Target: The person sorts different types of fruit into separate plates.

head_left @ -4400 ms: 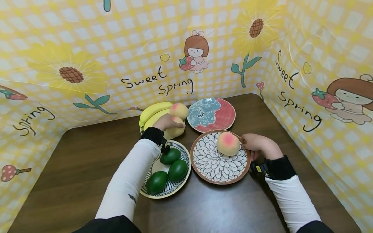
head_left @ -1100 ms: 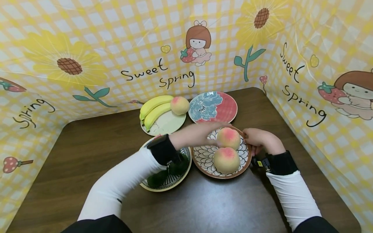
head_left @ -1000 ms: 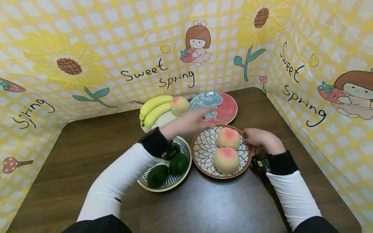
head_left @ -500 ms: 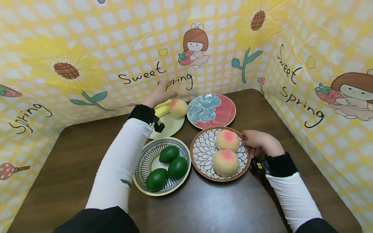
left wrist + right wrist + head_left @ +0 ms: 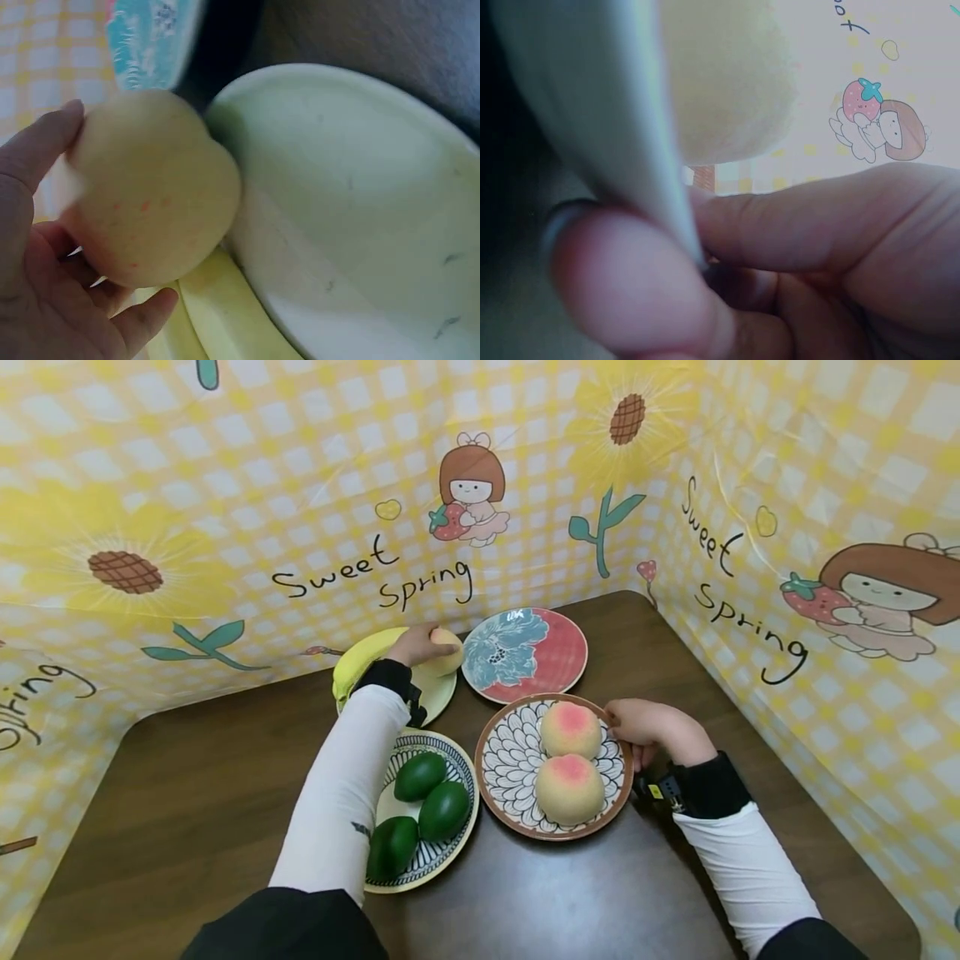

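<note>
My left hand reaches to the pale green plate at the back and grips a peach there; in the left wrist view the fingers curl round the peach above the plate, beside the bananas. The bananas lie on the same plate. My right hand pinches the right rim of the brown-rimmed petal plate, which holds two peaches. The right wrist view shows the thumb pressed on the plate rim.
A striped plate with three green avocados sits front left, under my left forearm. A red and blue flower plate stands at the back. Yellow printed walls enclose the brown table on three sides.
My left hand left the petal plate, swung back over the table to the green plate, and now grips the peach there. The right hand stayed on the petal plate's rim.
</note>
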A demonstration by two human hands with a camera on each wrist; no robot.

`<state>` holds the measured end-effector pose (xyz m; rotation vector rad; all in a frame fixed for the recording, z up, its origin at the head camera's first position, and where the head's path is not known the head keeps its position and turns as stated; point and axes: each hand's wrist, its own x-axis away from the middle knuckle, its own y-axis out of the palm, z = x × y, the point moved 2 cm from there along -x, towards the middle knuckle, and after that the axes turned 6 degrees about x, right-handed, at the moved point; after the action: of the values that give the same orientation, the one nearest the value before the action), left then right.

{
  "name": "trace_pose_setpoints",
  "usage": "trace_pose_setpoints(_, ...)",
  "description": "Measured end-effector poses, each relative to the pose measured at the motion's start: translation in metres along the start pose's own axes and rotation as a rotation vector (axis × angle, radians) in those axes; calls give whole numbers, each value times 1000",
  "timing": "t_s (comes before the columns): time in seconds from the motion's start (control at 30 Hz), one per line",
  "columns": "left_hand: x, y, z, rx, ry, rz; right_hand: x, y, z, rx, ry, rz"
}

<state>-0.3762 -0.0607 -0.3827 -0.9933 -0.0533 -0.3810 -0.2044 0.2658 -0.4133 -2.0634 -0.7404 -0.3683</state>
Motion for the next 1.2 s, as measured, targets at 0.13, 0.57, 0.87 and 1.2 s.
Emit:
trace_pose_setpoints(0.13, -2, 7, -4, 0, 40, 33, 0, 0, -1, -3, 6, -6)
trace_pose_setpoints(0.57, 0, 9, -9, -45, 48, 60, -1, 1, -1, -3, 15, 2)
trace_pose_setpoints(0.87, 17, -9, 12, -18, 195, 84, 1, -3, 0, -3, 1, 0)
trace_pose_setpoints(1.2, 64, 13, 70, -200, 479, -90, 2, -1, -2, 8, -8, -7)
